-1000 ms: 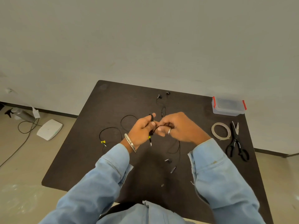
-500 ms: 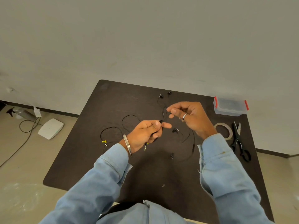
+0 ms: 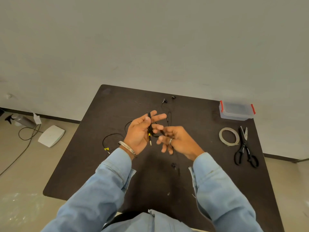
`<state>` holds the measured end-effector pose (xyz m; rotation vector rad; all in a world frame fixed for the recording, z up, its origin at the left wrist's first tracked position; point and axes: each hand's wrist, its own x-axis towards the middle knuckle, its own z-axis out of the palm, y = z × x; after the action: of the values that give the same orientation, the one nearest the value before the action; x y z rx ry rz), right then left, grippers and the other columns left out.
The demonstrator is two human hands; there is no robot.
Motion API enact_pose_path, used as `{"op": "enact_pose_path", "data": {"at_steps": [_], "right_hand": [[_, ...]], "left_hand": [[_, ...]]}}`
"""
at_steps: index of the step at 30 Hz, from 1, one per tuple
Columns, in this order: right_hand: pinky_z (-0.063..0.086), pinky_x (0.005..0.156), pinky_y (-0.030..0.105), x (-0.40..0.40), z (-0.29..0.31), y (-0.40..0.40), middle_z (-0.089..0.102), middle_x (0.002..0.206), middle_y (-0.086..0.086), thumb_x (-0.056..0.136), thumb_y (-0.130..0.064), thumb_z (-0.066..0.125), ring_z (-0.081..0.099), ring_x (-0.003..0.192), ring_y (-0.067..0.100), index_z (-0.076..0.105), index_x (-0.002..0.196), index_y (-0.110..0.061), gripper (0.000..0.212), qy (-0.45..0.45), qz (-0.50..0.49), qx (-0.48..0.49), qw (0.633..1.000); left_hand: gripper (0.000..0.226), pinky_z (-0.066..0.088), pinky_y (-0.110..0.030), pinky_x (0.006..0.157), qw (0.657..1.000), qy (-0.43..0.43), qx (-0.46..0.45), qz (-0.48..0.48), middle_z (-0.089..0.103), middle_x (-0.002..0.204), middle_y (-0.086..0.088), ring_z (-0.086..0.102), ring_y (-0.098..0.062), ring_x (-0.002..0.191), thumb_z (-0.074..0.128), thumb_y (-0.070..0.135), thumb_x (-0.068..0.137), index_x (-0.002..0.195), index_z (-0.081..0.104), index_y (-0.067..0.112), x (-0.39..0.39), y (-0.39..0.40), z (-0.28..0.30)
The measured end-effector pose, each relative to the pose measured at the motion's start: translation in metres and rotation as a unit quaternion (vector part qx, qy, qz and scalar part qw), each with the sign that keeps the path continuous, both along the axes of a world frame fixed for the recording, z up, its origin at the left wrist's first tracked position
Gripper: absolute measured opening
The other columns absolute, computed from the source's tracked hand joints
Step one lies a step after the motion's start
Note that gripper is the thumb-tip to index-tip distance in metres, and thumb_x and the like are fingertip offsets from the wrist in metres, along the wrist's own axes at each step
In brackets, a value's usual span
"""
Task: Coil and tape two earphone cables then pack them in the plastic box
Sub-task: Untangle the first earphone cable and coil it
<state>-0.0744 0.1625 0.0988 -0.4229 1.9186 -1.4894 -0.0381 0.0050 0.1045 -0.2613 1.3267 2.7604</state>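
The light is soft and even, fairly dim, with a warm greyish cast on the wall (image 3: 150,39). My arms throw only a faint, diffuse shadow on the dark desk (image 3: 100,164) near its front edge. No glare shows, just a dull sheen on the desk's far left corner. My right hand (image 3: 175,141) is smeared by motion blur, fingers ghosted; my left hand (image 3: 140,131) is sharper. The wide lens bows the desk's edges and stretches my sleeves (image 3: 100,198) at the bottom.

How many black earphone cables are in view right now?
2. One black earphone cable is held between the left hand and right hand; the other black earphone cable lies loose on the dark table.
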Motion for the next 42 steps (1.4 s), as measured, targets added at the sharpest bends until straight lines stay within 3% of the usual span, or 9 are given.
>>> {"op": "enact_pose_path", "data": {"at_steps": [3,8,12,16,19,24,33,38,42], "right_hand": [[0.049,0.044,0.024,0.009,0.006,-0.002,0.071,0.086,0.013,0.096,-0.005,0.049,0.063,0.054,0.019,0.054,0.123,-0.007,0.027,0.031,0.083,0.052,0.995],[0.056,0.073,0.031,0.011,0.023,0.0,0.069,0.082,0.008,0.095,-0.006,0.049,0.063,0.067,0.011,0.062,0.107,0.0,0.018,0.145,0.189,0.185,0.953],[0.047,0.061,0.02,0.003,0.043,0.003,0.068,0.072,0.003,0.093,-0.015,0.056,0.059,0.06,0.007,0.068,0.092,-0.006,0.015,0.255,0.168,0.189,0.933],[0.044,0.055,0.018,-0.016,0.055,0.009,0.067,0.068,-0.001,0.087,-0.02,0.066,0.058,0.058,0.008,0.072,0.086,-0.012,0.011,0.294,0.08,0.144,0.942],[0.052,0.059,0.033,-0.031,0.059,0.016,0.07,0.074,0.008,0.079,-0.023,0.075,0.063,0.065,0.024,0.073,0.082,-0.014,0.009,0.243,0.038,0.1,0.964],[0.051,0.059,0.023,-0.041,0.056,0.024,0.069,0.075,0.013,0.072,-0.017,0.079,0.06,0.063,0.015,0.071,0.081,-0.008,0.015,0.189,-0.011,0.003,0.982],[0.037,0.04,0.019,-0.027,0.02,0.024,0.069,0.072,0.009,0.082,-0.016,0.066,0.058,0.056,0.015,0.07,0.093,-0.002,0.019,0.031,-0.088,-0.146,0.985],[0.039,0.044,0.022,-0.003,-0.007,0.012,0.065,0.07,0.006,0.096,-0.009,0.051,0.05,0.052,0.012,0.068,0.098,-0.007,0.017,0.009,-0.075,-0.093,0.993],[0.044,0.054,0.017,0.018,-0.013,0.0,0.059,0.069,-0.001,0.098,-0.004,0.043,0.051,0.051,0.003,0.061,0.117,-0.003,0.026,0.084,0.02,0.064,0.994]], "left_hand": [[0.027,0.056,-0.025,0.074,0.999,0.011,-0.031,0.031,0.071,0.107,-0.009,0.07,-0.02,0.091,0.034,0.009,0.1,0.124,0.042,-0.001,-0.001,-0.005,-0.008],[0.019,0.047,-0.033,0.099,0.994,0.004,-0.09,0.055,0.069,0.112,-0.007,0.065,-0.021,0.108,0.032,0.004,0.101,0.117,0.041,0.009,-0.002,-0.003,-0.017],[0.016,0.05,-0.032,0.093,0.98,0.0,-0.2,0.01,0.065,0.112,-0.013,0.067,-0.019,0.099,0.033,0.003,0.1,0.104,0.048,0.008,-0.004,0.001,-0.022],[0.024,0.052,-0.022,0.083,0.938,0.035,-0.322,-0.125,0.066,0.089,-0.007,0.066,-0.01,0.072,0.033,0.005,0.1,0.119,0.045,-0.002,-0.003,0.007,-0.021],[0.027,0.05,-0.029,0.07,0.937,0.084,-0.287,-0.18,0.071,0.079,-0.001,0.054,-0.008,0.048,0.027,0.016,0.099,0.106,0.052,0.01,0.006,0.013,-0.01],[0.048,0.035,-0.022,0.054,0.95,0.06,-0.225,-0.208,0.053,0.06,0.002,0.032,-0.005,0.045,0.024,0.034,0.098,0.123,0.052,0.005,0.011,0.016,-0.001],[0.044,0.026,-0.015,0.036,0.992,0.034,0.028,-0.119,0.042,0.049,0.005,0.029,-0.001,0.032,0.025,0.029,0.099,0.104,0.055,-0.002,0.008,0.011,0.01],[0.046,0.034,-0.016,0.043,0.991,0.041,0.111,-0.057,0.057,0.065,0.005,0.04,-0.003,0.037,0.021,0.027,0.101,0.127,0.046,-0.003,0.002,0.002,0.013],[0.036,0.047,-0.019,0.054,0.999,0.016,-0.025,0.012,0.073,0.095,-0.002,0.053,-0.008,0.05,0.029,0.016,0.102,0.128,0.046,-0.002,-0.003,-0.002,0.011]]}}
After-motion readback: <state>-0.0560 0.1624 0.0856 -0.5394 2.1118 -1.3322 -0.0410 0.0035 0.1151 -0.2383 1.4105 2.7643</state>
